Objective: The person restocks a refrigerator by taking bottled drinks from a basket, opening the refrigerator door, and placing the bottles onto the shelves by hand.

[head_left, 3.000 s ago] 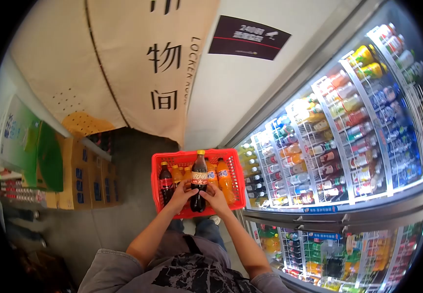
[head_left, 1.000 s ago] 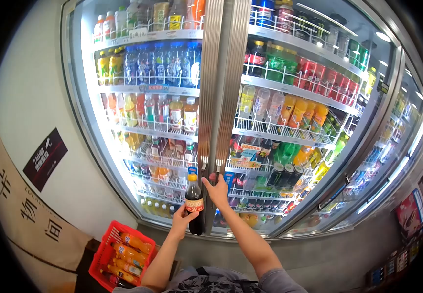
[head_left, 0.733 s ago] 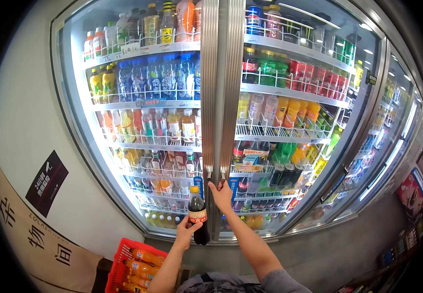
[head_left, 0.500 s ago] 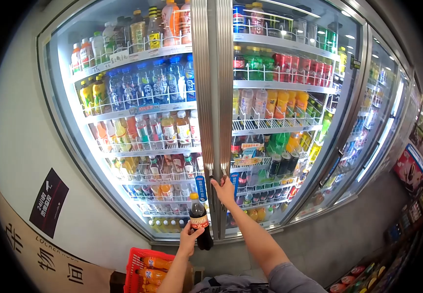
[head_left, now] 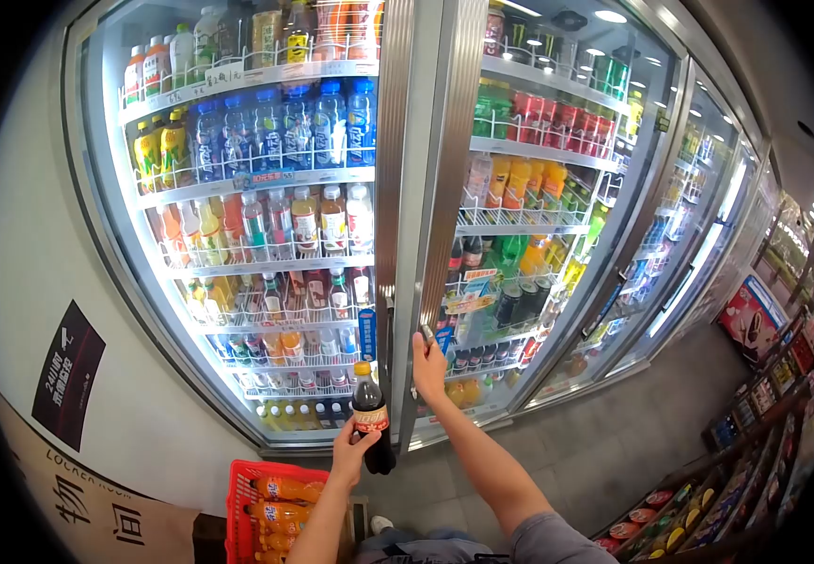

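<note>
Bottle of dark drink (head_left: 371,434), in the head view, hangs just below the middle, between six and seven o'clock, clear of the fridge shelves and nearly upright, its yellow cap (head_left: 363,368) on top. Our left hand (head_left: 347,461) is closed on it from the seven o'clock side, thumb across the pale-and-red label (head_left: 370,419). Our right hand (head_left: 429,367), near six o'clock and a little higher, looks closed around the handle (head_left: 428,333) of the right-hand fridge door (head_left: 454,169), which seems slightly ajar.

We judge the bottle fairly heavy for its size, since dark liquid fills most of it, and the load should slosh a little if we tip it. The wall looks like plastic, so it ought to give under a hard squeeze but not shatter; if it is chilled, damp could make it slippery. The label at the waist is our best hold, fingers wrapped round and thumb opposite; the neck (head_left: 364,385) would serve for a lift, though the base would swing.

The door looks stiff and weighty, best taken by its handle, away from the frame edge. At seven o'clock the red basket (head_left: 236,498) holds orange bottles (head_left: 284,489) lying on their sides.
</note>
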`<move>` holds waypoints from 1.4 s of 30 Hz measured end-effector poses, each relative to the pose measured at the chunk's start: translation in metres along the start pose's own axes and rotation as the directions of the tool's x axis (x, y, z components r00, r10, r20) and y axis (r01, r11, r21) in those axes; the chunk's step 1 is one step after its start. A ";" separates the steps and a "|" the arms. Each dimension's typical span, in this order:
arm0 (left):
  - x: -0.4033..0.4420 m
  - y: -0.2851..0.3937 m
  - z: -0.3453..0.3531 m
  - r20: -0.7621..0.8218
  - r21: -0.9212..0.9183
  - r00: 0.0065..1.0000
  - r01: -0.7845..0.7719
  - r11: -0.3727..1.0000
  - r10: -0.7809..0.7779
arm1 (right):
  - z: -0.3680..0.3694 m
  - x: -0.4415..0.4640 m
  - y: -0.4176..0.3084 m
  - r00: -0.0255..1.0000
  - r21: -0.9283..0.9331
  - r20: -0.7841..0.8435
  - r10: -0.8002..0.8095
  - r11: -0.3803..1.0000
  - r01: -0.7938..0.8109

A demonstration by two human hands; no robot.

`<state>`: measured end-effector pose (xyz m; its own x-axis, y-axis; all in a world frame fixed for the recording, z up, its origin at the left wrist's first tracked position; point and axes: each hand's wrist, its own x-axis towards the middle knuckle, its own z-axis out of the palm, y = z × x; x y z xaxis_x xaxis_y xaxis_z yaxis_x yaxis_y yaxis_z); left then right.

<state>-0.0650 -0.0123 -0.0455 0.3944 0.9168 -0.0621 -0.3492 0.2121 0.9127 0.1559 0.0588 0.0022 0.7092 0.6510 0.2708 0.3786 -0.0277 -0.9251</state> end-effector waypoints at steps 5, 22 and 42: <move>-0.021 0.003 0.031 0.038 -0.033 0.999 0.002 0.999 0.000 | -0.041 -0.046 0.000 0.990 0.041 -0.078 -0.119 0.992 0.123; -0.133 -0.038 0.137 0.257 0.005 0.966 -0.015 1.000 0.013 | -0.241 -0.197 0.035 0.951 0.003 -0.290 -0.102 0.994 0.108; -0.163 -0.060 0.234 0.466 0.026 0.878 0.114 0.993 -0.112 | -0.445 -0.238 0.093 0.503 -0.003 -0.864 0.011 1.000 -0.027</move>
<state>0.0910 -0.2538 0.0041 0.7815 0.6232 0.0310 -0.2802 0.3062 0.9098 0.2871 -0.4360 -0.0298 0.8750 -0.3284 0.3557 0.3608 -0.0475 -0.9314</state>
